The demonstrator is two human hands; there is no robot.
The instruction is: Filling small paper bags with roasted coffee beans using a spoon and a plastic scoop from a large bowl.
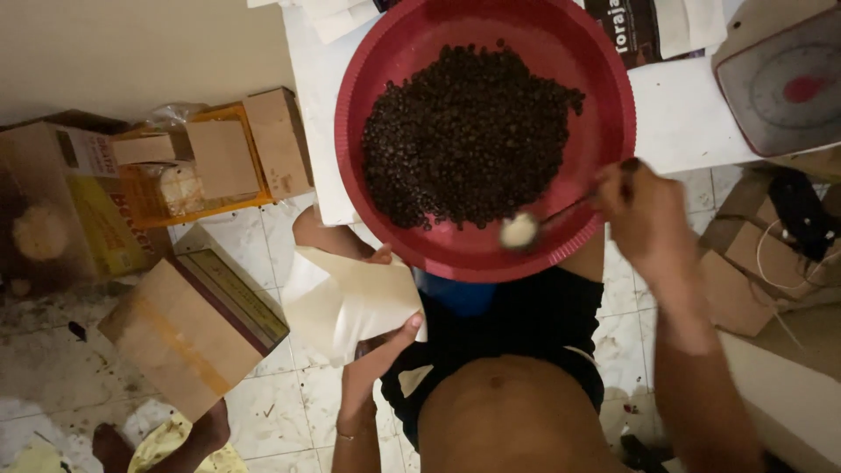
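Observation:
A round red basin (pixel 604 131) holds a heap of dark roasted coffee beans (pixel 464 131) and overhangs a white table's near edge. My right hand (pixel 644 215) grips a metal spoon (pixel 526 228) whose bowl rests over the basin's near rim. My left hand (pixel 377 372) holds a pale paper pouch (pixel 346 298) just below the basin, at the left. Its mouth points up toward the rim.
Cardboard boxes (pixel 188 328) and an orange carton (pixel 206 162) lie on the tiled floor at the left. A kitchen scale (pixel 784 88) sits on the white table (pixel 683 123) at the right. More boxes and cables lie at the right.

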